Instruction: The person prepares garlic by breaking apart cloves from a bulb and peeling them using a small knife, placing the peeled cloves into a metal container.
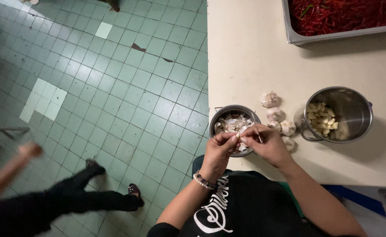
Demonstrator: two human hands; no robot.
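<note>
A small pale garlic clove [238,137] is pinched betw. left hand [221,147] & right hand [265,144] fingertips; skin is best stripped over the round steel peel-filled pot [228,112] at the tabletop's left edge.

Two steel pots: one with garlic skins [233,115] under the fingers, one with peeled cloves [348,112] to their right. Five garlic bulbs [269,99] between. One tray of chillies [333,33] beyond.
</note>
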